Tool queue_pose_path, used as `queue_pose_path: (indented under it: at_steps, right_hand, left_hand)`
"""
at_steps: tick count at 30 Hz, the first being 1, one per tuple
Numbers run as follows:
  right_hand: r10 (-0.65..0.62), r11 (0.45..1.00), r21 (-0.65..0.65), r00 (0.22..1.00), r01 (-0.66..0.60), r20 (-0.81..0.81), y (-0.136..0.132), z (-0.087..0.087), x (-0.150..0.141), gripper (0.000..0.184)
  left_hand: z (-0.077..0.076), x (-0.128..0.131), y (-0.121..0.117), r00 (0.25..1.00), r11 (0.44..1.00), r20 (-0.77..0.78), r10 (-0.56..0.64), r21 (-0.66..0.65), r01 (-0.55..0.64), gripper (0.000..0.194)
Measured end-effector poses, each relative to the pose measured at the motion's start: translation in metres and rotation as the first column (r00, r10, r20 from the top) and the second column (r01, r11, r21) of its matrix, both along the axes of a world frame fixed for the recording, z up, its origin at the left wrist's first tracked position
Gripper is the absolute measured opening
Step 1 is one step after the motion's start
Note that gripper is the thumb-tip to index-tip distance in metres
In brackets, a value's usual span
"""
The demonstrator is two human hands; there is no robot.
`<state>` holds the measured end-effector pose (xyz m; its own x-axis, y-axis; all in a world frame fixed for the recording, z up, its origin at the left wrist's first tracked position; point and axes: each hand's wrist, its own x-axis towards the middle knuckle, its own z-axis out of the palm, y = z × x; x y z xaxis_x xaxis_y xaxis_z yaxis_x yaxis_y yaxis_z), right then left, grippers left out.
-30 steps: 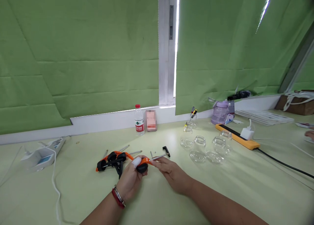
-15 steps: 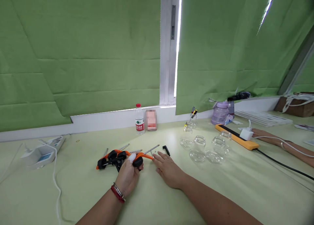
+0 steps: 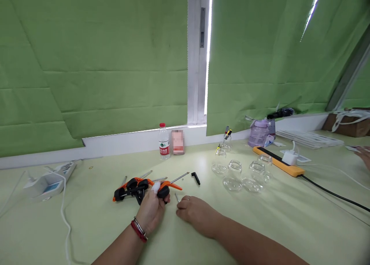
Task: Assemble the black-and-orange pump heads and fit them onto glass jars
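Orange piece (image 3: 174, 186) in left hand (image 3: 152, 208)

Left hand: fingers closed around the orange piece, just beside black-and-orange parts (image 3: 132, 184) on the table (image 3: 101, 222). Right hand (image 3: 199, 215): fingers drawn together; I read them as pinching a thin metal pin (image 3: 177, 197), though contact is partly hidden. Bent black rod (image 3: 196, 178) lies beyond.

Our right hand (image 3: 199, 215) has left the orange piece (image 3: 174, 186) and now pinches the metal pin (image 3: 177, 198), drawn nearer to us from its spot on the counter (image 3: 101, 226). The co-worker's hand (image 3: 364, 157) has pulled back to the right edge; a card (image 3: 302, 158) now shows by the white charger (image 3: 290, 157).
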<state>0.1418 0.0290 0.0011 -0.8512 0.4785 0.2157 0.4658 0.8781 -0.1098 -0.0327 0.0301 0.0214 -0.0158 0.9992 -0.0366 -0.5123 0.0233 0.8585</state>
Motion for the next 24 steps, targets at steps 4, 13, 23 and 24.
queue_pose_path:
  at_steps: [4, 13, 23, 24]
  right_hand:
    - [0.078, 0.994, 0.078, 0.996, -0.082, 0.05, -0.009, 0.003, -0.003, 0.021]
    - [0.182, 0.943, 0.26, 0.975, -0.209, 0.126, -0.025, -0.001, -0.01, 0.011]
    - [0.207, 0.934, 0.27, 0.971, -0.232, 0.118, -0.024, 0.005, -0.008, 0.009]
    - [0.201, 0.933, 0.278, 0.972, -0.227, 0.12, -0.024, 0.005, -0.008, 0.009]
  left_hand:
    - [0.002, 0.003, -0.004, 0.998, 0.998, 0.001, -0.061, -0.018, 0.061, 0.024]
    - [0.004, 0.008, -0.013, 0.983, 0.98, -0.002, -0.186, -0.073, 0.185, 0.025]
    - [0.008, 0.008, -0.016, 0.963, 0.956, -0.015, -0.268, -0.124, 0.264, 0.031]
    - [0.008, 0.008, -0.016, 0.962, 0.956, -0.019, -0.271, -0.121, 0.267, 0.031]
